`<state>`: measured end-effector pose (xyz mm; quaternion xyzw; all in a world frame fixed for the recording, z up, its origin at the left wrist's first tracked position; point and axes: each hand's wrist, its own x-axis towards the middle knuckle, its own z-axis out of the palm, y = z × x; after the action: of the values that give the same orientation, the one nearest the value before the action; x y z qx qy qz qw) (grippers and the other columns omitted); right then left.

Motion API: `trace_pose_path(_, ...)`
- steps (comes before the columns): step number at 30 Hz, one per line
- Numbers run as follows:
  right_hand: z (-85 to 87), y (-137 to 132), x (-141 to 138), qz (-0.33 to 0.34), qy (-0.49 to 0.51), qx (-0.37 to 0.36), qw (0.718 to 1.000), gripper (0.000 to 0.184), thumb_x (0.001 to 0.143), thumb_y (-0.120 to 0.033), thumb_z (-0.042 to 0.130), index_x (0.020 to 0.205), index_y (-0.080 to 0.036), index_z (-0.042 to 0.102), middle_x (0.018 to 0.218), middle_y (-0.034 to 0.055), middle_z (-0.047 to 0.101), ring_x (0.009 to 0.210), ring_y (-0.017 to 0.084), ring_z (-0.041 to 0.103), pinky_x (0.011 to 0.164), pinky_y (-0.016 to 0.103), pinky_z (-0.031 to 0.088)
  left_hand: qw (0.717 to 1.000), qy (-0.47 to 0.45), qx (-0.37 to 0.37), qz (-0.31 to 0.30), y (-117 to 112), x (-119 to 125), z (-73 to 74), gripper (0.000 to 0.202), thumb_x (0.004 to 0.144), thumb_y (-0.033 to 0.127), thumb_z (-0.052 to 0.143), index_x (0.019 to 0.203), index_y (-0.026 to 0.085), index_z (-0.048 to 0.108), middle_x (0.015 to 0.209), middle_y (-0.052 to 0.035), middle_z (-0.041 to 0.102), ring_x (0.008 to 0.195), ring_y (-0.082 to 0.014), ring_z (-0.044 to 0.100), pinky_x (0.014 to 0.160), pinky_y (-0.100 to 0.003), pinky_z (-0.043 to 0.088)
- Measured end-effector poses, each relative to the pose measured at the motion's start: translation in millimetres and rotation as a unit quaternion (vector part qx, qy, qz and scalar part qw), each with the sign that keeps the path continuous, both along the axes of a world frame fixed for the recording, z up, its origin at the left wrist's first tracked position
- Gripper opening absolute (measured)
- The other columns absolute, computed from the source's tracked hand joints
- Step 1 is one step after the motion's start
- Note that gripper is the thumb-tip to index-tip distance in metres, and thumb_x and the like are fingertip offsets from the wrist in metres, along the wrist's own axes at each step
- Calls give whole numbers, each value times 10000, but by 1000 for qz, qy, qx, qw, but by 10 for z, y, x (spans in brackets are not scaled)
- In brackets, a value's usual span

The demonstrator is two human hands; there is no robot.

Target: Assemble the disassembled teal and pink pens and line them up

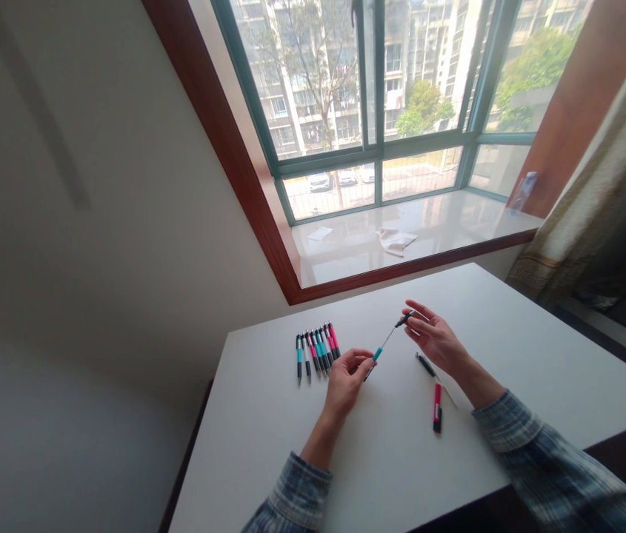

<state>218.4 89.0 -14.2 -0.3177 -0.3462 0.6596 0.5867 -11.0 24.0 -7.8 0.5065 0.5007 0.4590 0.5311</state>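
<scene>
My left hand (347,380) pinches the teal grip end of a thin pen (387,340) held above the white table (540,348). My right hand (433,337) holds the pen's black far end between its fingertips. The pen slants from lower left to upper right between the two hands. A red and black pen part (437,406) lies on the table beneath my right wrist, with a slim black piece (425,363) just above it.
A row of several teal and red pens (317,349) lies side by side left of my hands. Behind the table a wide window sill (457,222) carries a crumpled white cloth (395,240). A curtain (595,192) hangs at the right.
</scene>
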Motion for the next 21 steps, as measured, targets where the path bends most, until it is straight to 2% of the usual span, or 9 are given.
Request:
trace_pose_path(8,-14,8,7,-7,-8,-3,1000,464,740,-306,879,1179,-332,728,1135,8,709,983,168,662,819,279,536,1000,3,2,-2,-8,2,20,285,801,425,758,926,169,745,885,-93,791,863,-231,716,746,-293,491)
trace_pose_path(13,21,-19,-5,11,-10,-3,1000,449,748,-304,876,1171,-322,729,1131,11,713,983,165,652,829,272,523,1000,4,6,-6,-6,-2,9,280,810,416,757,935,165,744,894,-94,792,876,-229,712,773,-296,493)
trace_pose_path(21,58,-65,-33,63,-58,15,996,504,751,-318,877,1222,-280,703,1136,53,738,1011,188,653,858,293,512,1000,16,15,-8,19,-8,-34,308,795,431,778,935,158,754,862,-76,777,761,-182,668,690,-260,457)
